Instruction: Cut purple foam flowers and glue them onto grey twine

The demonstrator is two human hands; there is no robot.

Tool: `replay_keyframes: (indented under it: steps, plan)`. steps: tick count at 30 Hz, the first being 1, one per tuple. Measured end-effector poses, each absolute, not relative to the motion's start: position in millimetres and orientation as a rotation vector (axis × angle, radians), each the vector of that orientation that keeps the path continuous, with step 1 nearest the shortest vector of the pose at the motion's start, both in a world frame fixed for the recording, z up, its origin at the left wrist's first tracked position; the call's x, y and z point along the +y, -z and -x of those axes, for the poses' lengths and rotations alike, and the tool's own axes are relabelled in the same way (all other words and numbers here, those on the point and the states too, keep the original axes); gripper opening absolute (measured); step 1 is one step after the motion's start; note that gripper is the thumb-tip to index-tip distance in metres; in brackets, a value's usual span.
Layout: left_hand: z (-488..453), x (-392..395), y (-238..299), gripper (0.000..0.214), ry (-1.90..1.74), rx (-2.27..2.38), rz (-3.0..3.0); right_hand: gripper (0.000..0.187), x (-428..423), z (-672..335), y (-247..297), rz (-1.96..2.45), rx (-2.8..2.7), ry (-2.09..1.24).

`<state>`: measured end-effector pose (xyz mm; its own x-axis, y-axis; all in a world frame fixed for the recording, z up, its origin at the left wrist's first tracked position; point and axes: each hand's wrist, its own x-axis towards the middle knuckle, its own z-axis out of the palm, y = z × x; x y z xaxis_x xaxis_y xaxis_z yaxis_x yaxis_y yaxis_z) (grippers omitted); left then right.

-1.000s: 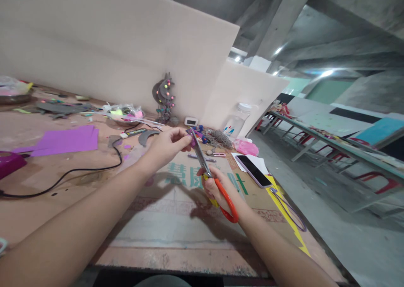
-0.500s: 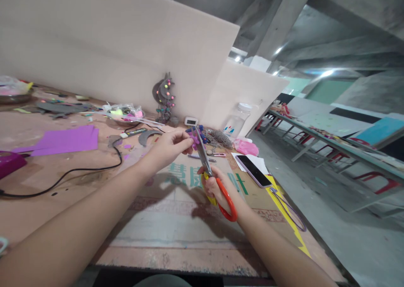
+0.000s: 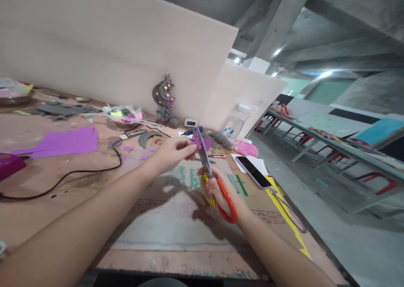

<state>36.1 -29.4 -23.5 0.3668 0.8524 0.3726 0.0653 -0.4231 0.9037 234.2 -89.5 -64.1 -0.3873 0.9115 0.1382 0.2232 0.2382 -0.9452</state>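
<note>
My left hand (image 3: 179,149) pinches a small piece of purple craft sheet (image 3: 206,143) between thumb and fingers, above the table. In my right hand (image 3: 218,186) are scissors (image 3: 227,203) with one orange and one yellow handle loop, the fingers closed around them. Their blades point up and away, lying against the purple piece beside my left fingertips. How far the blades are parted is hard to make out. Small purple cut-outs (image 3: 145,156) lie on the table left of my left hand, close to a grey crescent (image 3: 147,139).
Purple sheets (image 3: 67,142) and a black cable (image 3: 94,169) lie at left. Along the back stand a grey moon-shaped ornament (image 3: 164,97), a small display (image 3: 190,122) and a clear jar (image 3: 236,120). At right are a phone (image 3: 253,172) and a pink bag (image 3: 246,148).
The purple piece has turned in my left fingers, and more of it now shows to the right of the blades. Both hands stay in nearly the same place.
</note>
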Motion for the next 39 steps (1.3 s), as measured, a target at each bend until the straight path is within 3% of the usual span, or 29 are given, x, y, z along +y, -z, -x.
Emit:
replay_keyframes:
  steps: [24,39]
  plan:
    - [-37.3,-26.0,28.4,0.034,-1.113,0.758,-1.747,0.048,-90.0,-232.3,66.9,0.993,-1.711,-1.286]
    - [-36.5,-23.7,27.6,0.03,-1.204,0.798,-1.702,0.052,-88.3,-233.3,63.9,1.114,-1.773,-1.055]
